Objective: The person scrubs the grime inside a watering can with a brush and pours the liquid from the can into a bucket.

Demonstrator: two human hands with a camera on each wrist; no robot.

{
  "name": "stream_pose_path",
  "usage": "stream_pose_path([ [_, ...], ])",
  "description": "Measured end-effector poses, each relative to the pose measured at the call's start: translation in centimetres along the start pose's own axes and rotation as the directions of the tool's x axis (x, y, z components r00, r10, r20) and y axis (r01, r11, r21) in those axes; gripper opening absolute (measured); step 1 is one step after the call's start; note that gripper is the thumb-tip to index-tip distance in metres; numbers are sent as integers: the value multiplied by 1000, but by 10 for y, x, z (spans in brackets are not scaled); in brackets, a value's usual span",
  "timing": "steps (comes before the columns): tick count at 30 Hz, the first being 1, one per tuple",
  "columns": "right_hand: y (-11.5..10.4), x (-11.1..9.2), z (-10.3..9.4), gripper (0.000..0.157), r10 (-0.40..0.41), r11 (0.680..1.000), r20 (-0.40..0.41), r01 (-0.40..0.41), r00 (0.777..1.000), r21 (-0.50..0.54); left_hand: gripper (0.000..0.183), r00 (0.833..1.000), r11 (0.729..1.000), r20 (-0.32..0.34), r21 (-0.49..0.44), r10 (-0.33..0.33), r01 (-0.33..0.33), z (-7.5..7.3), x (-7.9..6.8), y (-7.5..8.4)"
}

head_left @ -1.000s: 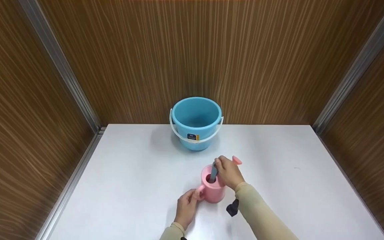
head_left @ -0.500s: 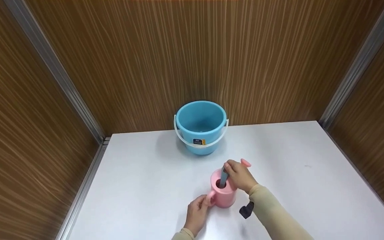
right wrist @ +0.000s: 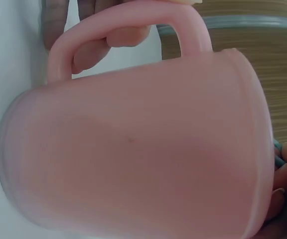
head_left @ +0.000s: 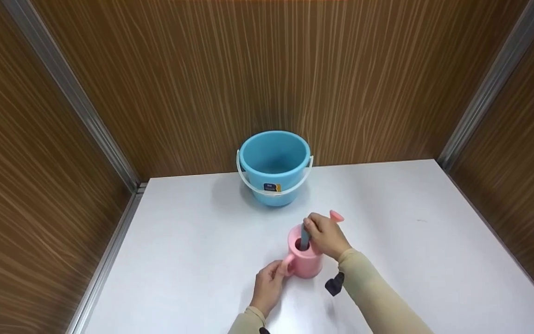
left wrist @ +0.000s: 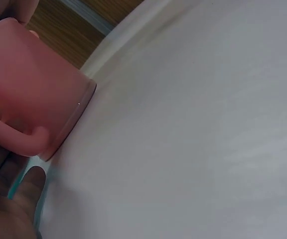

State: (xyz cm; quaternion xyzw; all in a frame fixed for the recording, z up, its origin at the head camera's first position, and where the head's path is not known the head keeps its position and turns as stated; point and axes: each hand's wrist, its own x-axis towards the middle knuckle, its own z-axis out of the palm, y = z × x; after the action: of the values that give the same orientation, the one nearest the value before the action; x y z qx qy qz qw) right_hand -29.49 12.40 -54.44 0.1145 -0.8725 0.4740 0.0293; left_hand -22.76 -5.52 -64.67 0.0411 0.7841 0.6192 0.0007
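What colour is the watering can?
Pink. The watering can shows best in the right wrist view.

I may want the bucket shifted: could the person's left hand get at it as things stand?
Probably, if it lets go: the left hand holds the pink watering can by its handle, but the tabletop toward the blue bucket looks unobstructed.

The head view looks down from above, while both wrist views share the pink watering can (right wrist: 133,149) up close.

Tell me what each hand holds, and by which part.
Left hand: the pink watering can, by its handle. Right hand: the grey-blue object, by its upper end.
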Motion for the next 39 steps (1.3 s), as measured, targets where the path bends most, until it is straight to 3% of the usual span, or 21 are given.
stream_pose_path([
  [6,4,-1,8,24,3,1000,40,-2,999,-21,38,999,999,1,8,-47,47,-4,-6,-4],
  [17,-1,-2,26,26,3,1000,12,-3,1000,-2,39,996,996,-24,18,-84,84,-21,-8,-11],
  [24,-6,2,37,23,-31,999,-32,30,999,-30,39,996,996,16,2,-86,86,-36,2,-14],
  [31,-5,3,41,26,-38,998,10,38,999,-42,43,995,996,28,4,-95,95,-43,0,-19],
  [39,-2,1,29,25,-46,999,16,46,999,-17,40,994,993,50,-52,-100,102,-36,-2,-1],
])
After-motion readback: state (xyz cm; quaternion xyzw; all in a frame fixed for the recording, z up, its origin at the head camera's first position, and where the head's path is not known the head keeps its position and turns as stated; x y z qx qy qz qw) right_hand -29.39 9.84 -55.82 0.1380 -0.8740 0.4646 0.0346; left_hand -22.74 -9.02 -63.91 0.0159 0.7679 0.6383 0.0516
